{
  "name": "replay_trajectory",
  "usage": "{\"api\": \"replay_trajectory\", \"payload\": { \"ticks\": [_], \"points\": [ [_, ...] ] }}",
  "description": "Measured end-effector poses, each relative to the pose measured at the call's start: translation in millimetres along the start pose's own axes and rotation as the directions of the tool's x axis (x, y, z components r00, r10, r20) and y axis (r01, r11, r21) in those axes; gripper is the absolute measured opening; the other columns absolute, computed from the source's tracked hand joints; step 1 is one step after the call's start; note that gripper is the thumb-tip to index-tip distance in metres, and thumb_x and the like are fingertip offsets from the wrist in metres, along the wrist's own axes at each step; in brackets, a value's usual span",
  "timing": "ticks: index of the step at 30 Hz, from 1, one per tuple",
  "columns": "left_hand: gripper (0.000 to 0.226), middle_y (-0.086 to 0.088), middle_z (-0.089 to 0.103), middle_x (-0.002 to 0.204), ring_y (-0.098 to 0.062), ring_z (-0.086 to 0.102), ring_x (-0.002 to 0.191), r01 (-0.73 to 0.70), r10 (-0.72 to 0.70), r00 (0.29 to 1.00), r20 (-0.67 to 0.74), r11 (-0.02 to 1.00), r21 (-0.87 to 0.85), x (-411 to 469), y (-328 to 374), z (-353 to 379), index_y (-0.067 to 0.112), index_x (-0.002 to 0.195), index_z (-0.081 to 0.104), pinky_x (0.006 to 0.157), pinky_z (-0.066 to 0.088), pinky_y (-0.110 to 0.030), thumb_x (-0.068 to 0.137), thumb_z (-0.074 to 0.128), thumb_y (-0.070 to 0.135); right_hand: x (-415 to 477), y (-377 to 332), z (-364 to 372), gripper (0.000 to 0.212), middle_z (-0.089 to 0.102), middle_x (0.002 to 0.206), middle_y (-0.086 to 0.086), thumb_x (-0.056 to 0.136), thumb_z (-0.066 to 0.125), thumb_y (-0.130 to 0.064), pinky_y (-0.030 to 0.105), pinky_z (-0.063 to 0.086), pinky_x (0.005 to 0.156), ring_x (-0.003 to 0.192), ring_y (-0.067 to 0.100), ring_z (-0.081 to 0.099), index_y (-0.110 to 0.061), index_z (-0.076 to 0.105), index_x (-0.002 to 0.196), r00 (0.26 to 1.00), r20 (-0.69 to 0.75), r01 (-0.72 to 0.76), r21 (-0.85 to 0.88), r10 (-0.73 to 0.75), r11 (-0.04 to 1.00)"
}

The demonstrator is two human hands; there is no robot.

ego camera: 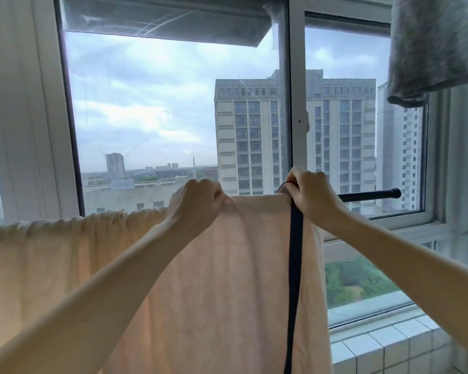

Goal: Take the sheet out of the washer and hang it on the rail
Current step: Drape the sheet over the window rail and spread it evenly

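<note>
A pale peach sheet hangs draped over a dark rail in front of the window. Only the rail's right end shows; the rest is under the cloth. My left hand grips the sheet's top fold at the rail, fingers curled into the fabric. My right hand pinches the sheet's right top corner together with a dark strap that hangs straight down over the cloth. To the left the sheet is bunched in folds along the rail. The washer is out of sight.
A large window with white frames stands right behind the rail. A grey cloth hangs from above at the top right. A white tiled ledge runs below the window at the lower right.
</note>
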State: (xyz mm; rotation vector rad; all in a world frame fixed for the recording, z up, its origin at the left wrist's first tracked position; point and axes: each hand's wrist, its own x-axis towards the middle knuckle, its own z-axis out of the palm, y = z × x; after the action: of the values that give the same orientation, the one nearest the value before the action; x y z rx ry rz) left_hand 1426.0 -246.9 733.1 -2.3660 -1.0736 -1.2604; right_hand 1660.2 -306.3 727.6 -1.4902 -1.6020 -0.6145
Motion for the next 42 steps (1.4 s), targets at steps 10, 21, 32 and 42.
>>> {"api": "replay_trajectory", "payload": {
  "ticks": [10,21,32,42],
  "points": [
    [0.019,-0.006,0.066,0.073,-0.024,0.064,0.072,0.339,-0.341,0.940,0.004,0.935,0.104,6.8,-42.3,-18.8,0.008,0.077,0.068,0.075,0.056,-0.041,0.091,0.058,0.013,37.4,49.9,-21.0,0.010,0.056,0.064,0.002,0.097,0.053,-0.018,0.028,0.042,0.049,0.056,0.021,0.056,-0.011,0.054,0.089,0.985,-0.152,-0.099,-0.151,0.076,0.984],
    [0.015,0.013,0.067,0.091,0.010,0.054,0.076,0.019,0.012,0.982,0.191,0.987,-0.160,32.6,49.7,32.7,0.024,0.094,0.072,0.063,0.041,-0.015,0.089,0.062,0.034,24.4,71.1,-17.6,0.008,0.066,0.073,-0.001,0.093,0.059,-0.022,0.028,0.045,0.057,0.066,0.020,0.061,-0.017,0.061,0.086,0.998,0.037,-0.045,-0.092,0.049,0.995],
    [0.014,0.005,0.067,0.085,-0.016,0.061,0.077,0.048,-0.047,0.997,0.060,0.999,-0.015,49.9,95.4,73.7,0.021,0.085,0.065,0.070,0.051,-0.034,0.093,0.057,0.030,26.8,129.8,-43.6,0.014,0.060,0.070,-0.002,0.094,0.052,-0.018,0.031,0.048,0.055,0.059,0.016,0.057,-0.016,0.052,0.080,0.996,-0.080,-0.038,-0.057,0.033,0.998],
    [0.013,0.005,0.064,0.079,-0.018,0.060,0.075,0.164,-0.164,0.985,-0.045,0.986,-0.005,60.8,125.0,98.7,0.018,0.083,0.066,0.069,0.047,-0.032,0.092,0.059,0.024,40.5,212.8,-77.2,0.015,0.071,0.081,0.010,0.083,0.063,-0.010,0.022,0.045,0.049,0.063,0.017,0.059,-0.005,0.072,0.071,0.888,0.146,-0.458,0.190,0.436,0.868]
  ]
}}
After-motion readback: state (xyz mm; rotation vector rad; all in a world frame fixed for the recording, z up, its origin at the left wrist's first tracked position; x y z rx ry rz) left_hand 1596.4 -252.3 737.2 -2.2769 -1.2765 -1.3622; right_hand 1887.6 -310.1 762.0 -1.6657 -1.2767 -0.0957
